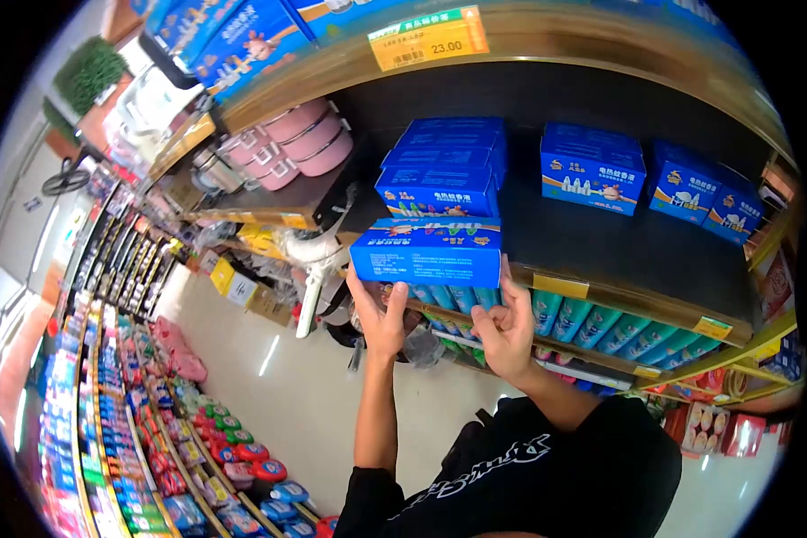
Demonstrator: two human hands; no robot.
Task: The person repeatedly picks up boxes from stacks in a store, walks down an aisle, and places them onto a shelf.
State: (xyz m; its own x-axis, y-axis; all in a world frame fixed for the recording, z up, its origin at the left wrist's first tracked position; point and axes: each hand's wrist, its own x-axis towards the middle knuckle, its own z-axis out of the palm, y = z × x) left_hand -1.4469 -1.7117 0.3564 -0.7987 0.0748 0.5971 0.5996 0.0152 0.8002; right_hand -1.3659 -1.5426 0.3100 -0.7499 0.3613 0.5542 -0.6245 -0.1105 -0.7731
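Note:
A blue box of mosquito repellent liquid [426,262] is held up at the front of the shelf, its printed long side facing me. My left hand [381,314] grips its lower left corner, with the thumb along the bottom edge. At the right end, my right hand [508,330] has its fingers curled against the box and its thumb bent below. Just behind, a stack of similar blue boxes [439,179] stands on the dark shelf [592,255]. Another blue box [592,170] sits farther right on that shelf.
Overhead runs a shelf edge with a yellow price tag [429,40]. Below are rows of teal spray cans [592,327]. Pink lunch boxes [309,139] and a white fan-like appliance [312,278] are at left. Stocked shelves [134,421] line the aisle's far side.

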